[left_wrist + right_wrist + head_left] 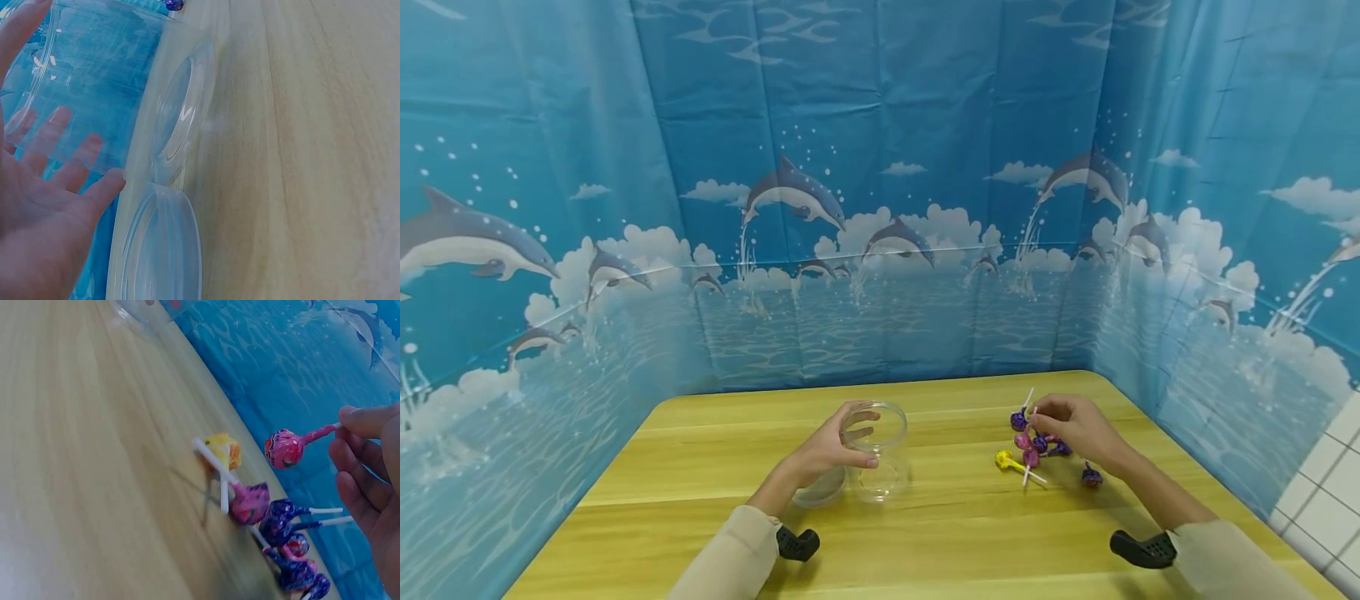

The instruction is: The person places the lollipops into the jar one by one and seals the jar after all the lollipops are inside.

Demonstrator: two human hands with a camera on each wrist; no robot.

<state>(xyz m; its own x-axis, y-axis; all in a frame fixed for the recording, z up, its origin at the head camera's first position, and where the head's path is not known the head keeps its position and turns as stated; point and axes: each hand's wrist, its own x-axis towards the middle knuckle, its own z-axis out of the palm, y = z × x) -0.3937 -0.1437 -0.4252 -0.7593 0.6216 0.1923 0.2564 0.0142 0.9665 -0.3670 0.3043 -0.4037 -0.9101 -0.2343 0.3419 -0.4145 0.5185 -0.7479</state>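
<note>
My left hand [822, 451] holds a clear plastic jar [891, 460] around its side, thumb in front and fingers behind. The jar stands upright with its mouth uncovered. Beside its base lies a translucent round lid [164, 250], partly under the hand in the head view. My right hand [375, 462] pinches a pink-wrapped lollipop [286, 449] by its white stick, the candy end raised above the others. Below it sits a loose cluster of lollipops: a yellow one [1004, 459], a pink one [250, 504] and several purple ones [278, 525].
Apart from the cluster, one dark purple lollipop [1092, 476] lies near my right wrist. The wooden table [940, 533] has its far edge against a blue dolphin-print curtain [880, 325]. White tiles [1326, 483] show at the right.
</note>
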